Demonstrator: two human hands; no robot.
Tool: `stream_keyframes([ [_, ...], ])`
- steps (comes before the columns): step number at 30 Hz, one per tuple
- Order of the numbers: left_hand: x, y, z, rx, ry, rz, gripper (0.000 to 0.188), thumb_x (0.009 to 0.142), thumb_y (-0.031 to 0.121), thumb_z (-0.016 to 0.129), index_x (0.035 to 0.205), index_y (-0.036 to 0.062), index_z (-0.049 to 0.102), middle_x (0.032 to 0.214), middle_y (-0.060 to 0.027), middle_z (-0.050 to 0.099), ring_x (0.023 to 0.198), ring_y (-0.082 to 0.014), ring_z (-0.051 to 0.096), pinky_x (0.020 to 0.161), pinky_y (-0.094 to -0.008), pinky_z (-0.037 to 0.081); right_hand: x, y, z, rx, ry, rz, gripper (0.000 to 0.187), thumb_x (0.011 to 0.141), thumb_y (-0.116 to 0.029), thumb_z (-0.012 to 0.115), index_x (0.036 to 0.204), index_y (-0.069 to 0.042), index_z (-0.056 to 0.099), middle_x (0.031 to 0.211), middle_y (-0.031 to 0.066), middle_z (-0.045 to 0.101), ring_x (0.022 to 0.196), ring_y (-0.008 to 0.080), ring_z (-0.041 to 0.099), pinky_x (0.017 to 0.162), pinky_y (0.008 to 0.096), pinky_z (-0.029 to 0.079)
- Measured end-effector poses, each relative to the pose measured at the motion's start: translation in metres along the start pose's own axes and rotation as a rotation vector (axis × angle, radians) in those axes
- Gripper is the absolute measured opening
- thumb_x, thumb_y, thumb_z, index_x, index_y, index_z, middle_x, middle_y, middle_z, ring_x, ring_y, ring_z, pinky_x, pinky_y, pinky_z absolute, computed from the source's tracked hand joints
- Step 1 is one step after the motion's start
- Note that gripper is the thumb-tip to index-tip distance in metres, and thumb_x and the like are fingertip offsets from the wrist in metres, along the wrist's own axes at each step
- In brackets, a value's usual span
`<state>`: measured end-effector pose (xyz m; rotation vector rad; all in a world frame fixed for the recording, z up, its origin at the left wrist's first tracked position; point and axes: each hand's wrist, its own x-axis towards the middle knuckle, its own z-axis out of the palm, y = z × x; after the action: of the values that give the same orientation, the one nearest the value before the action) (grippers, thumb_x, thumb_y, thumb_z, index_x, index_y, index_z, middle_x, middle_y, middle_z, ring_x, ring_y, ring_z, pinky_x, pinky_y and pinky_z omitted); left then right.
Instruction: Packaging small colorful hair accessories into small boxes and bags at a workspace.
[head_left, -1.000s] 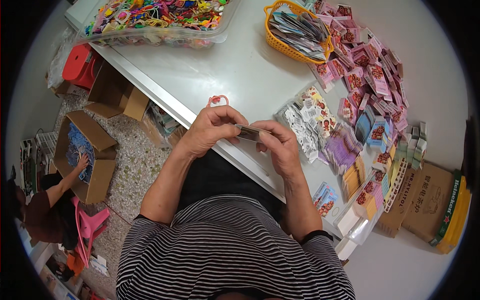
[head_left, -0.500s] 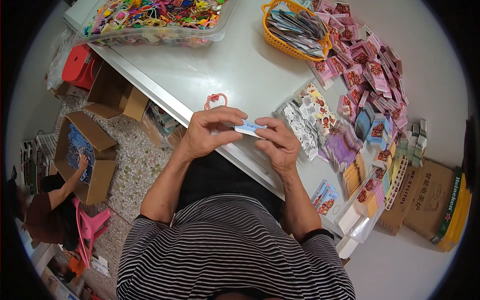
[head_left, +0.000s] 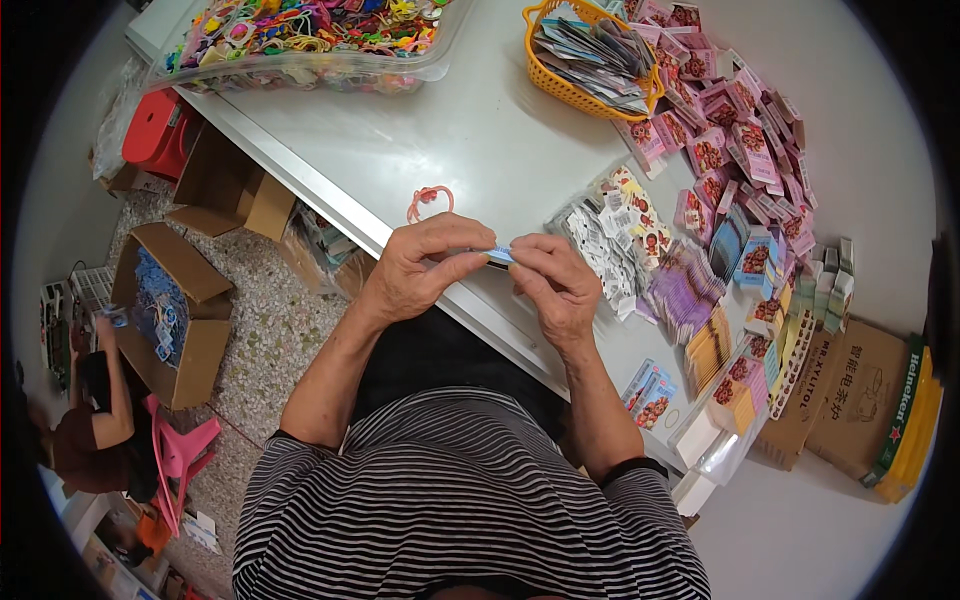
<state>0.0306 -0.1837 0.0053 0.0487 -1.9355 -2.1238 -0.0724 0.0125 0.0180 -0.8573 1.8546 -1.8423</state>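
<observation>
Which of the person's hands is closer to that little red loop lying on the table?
Left. The left hand sits just below the red loop; the right hand is farther off, to its right.

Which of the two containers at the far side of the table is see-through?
The long plastic tub on the left, filled with colourful small items; the other is an orange basket with solid woven walls.

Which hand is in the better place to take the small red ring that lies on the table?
Probably the left hand: the red ring lies just beyond its knuckles. The right hand is farther over, and both pinch the small blue packet.
</observation>
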Motion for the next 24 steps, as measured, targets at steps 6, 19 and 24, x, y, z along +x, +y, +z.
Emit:
stream_keyframes([
  [6, 0.001, -0.004, -0.004, 0.118, -0.035, 0.114, 0.024, 0.088, -0.003, 0.070, 0.111, 0.0007, 0.071, 0.117, -0.0142, 0.069, 0.105, -0.0219, 0.067, 0.091, -0.0301, 0.052, 0.000, 0.013, -0.004, -0.193, -0.036, -0.274, 0.023, 0.085, 0.004, 0.073, 0.107, -0.004, 0.076, 0.111, 0.0143, 0.067, 0.078, 0.0134, 0.062, 0.067, 0.0241, 0.052],
  [19, -0.001, -0.016, -0.001, 0.511, 0.063, 0.477, 0.030, 0.078, -0.002, 0.080, 0.107, 0.0037, 0.073, 0.115, -0.0155, 0.069, 0.087, -0.0230, 0.072, 0.071, -0.0292, 0.058, 0.002, 0.010, 0.000, -0.531, 0.026, -0.524, 0.030, 0.073, 0.000, 0.085, 0.101, -0.011, 0.079, 0.112, 0.0102, 0.070, 0.077, 0.0157, 0.063, 0.061, 0.0266, 0.051],
  [24, 0.000, 0.003, 0.012, 0.417, 0.158, 0.413, 0.025, 0.080, -0.006, 0.078, 0.103, 0.0014, 0.073, 0.109, -0.0152, 0.069, 0.081, -0.0197, 0.069, 0.066, -0.0260, 0.056, -0.016, 0.004, 0.000, -0.410, 0.110, -0.368, 0.057, 0.073, -0.002, 0.086, 0.126, -0.008, 0.066, 0.125, 0.0158, 0.063, 0.086, 0.0207, 0.066, 0.068, 0.0267, 0.055],
])
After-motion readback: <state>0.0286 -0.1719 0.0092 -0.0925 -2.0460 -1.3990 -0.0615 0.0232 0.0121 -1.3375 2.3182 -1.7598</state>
